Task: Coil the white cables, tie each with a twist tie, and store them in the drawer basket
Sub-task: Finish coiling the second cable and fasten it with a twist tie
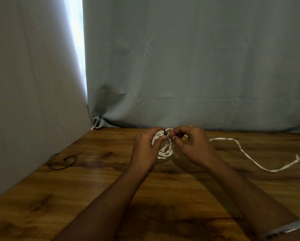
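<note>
The coiled white cable (164, 146) is gripped above the wooden bench (111, 188) by the left hand (148, 146), while the black twist tie (165, 133) around it is pinched by the right hand (191, 145), another white cable (250, 157) lying to the right.

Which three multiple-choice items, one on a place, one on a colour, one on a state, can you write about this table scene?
1. Where does the spare twist tie lie?
A. left of the hands
B. on the loose cable
C. under the right arm

2. What colour is the tie around the coil?
A. red
B. black
C. yellow

3. How is the second cable at right?
A. coiled and tied
B. cut in pieces
C. loose, uncoiled

Answers: 1 A, it rests by the left curtain; 2 B, a black band wraps the strands; 3 C, it trails across the table.
</note>
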The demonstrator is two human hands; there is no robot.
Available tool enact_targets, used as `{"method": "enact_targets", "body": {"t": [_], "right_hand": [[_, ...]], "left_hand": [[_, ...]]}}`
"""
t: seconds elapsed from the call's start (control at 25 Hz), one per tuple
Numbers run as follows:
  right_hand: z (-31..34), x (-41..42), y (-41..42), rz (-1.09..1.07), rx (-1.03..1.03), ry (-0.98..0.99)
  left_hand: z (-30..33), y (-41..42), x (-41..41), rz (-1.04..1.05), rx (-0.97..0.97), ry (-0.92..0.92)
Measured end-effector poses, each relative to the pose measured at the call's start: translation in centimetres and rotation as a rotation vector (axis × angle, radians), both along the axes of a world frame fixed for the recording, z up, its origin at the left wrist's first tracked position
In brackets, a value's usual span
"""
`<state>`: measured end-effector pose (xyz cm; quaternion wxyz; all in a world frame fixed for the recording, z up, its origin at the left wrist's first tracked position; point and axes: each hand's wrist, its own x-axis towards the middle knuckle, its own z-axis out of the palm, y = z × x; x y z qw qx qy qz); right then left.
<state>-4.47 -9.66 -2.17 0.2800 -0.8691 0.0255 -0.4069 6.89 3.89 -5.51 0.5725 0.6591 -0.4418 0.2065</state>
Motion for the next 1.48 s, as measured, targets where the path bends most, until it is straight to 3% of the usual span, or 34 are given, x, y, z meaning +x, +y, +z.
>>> {"method": "enact_targets", "body": {"t": [0.2, 0.32, 0.44, 0.68, 0.88, 1.08, 1.36, 1.48], "right_hand": [[0.01, -0.22, -0.24, 0.042, -0.139, 0.011], [0.28, -0.47, -0.24, 0.045, -0.182, 0.007], [0.41, -0.74, 0.16, 0.073, -0.11, 0.007], [0.38, -0.92, 0.23, 0.026, -0.021, 0.079], [0.6, -0.98, 0.66, 0.015, 0.095, 0.014], [0.6, -0.84, 0.61, 0.016, 0.153, 0.019], [0.38, -0.76, 0.57, 0.02, 0.059, 0.016], [0.34, -0.81, 0.58, -0.006, -0.117, 0.026]], "left_hand": [[0.36, 0.3, -0.21, -0.041, 0.016, -0.056], [0.23, 0.15, -0.03, -0.09, -0.017, 0.036], [0.17, 0.21, 0.04, -0.089, -0.032, 0.101], [0.34, 0.16, -0.05, -0.02, 0.043, -0.054], [0.49, 0.27, -0.37, -0.067, -0.032, 0.068], [0.7, 0.51, -0.31, -0.071, 0.002, 0.06], [0.5, 0.47, -0.16, -0.086, 0.049, 0.021], [0.15, 0.2, 0.14, -0.093, 0.064, 0.035]]}}
